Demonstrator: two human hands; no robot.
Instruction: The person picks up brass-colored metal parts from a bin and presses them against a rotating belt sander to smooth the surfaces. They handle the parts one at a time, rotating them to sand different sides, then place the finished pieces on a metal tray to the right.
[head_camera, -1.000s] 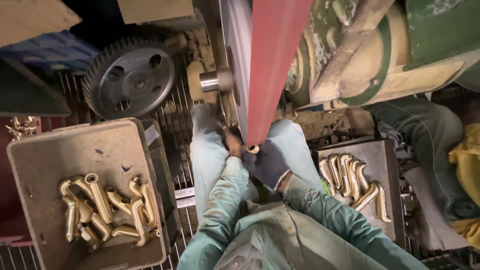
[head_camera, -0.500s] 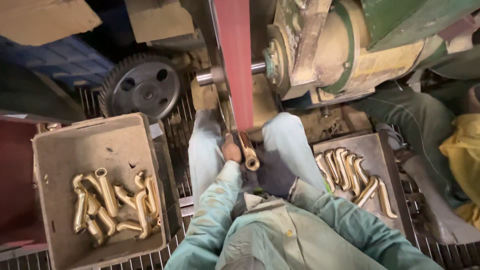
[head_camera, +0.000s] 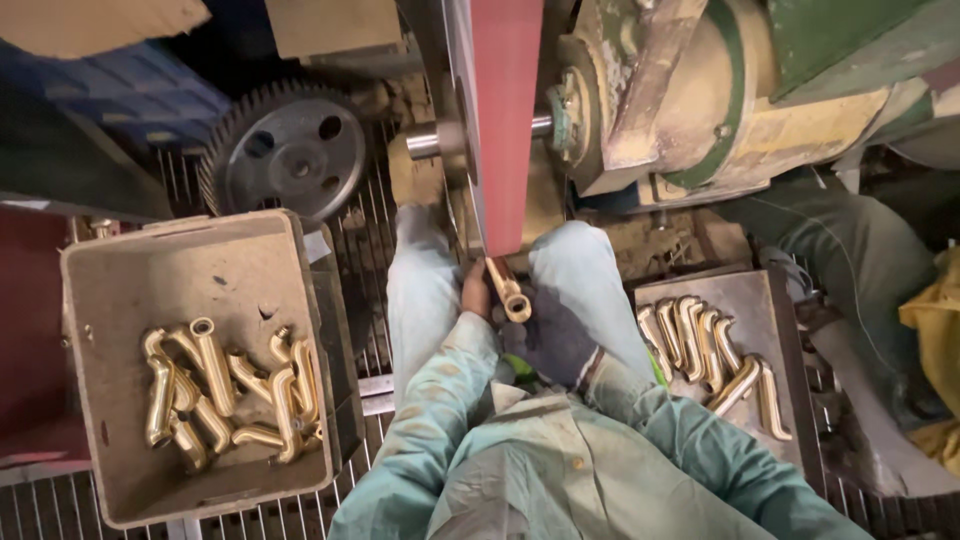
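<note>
Both hands, bare left hand (head_camera: 477, 290) and dark-gloved right hand (head_camera: 548, 340), close their grip on 1 curved brass pipe fitting (head_camera: 506, 287), its tip pressed against the red sanding belt (head_camera: 505, 110); polishing seems underway, needing steady pressure.

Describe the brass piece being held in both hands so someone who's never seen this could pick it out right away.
Find the red sanding belt running down the middle. At its lower end, between the person's knees, the bare left hand and gloved right hand hold one curved brass fitting against it. Every other fitting lies in the box or tray alongside.
</note>
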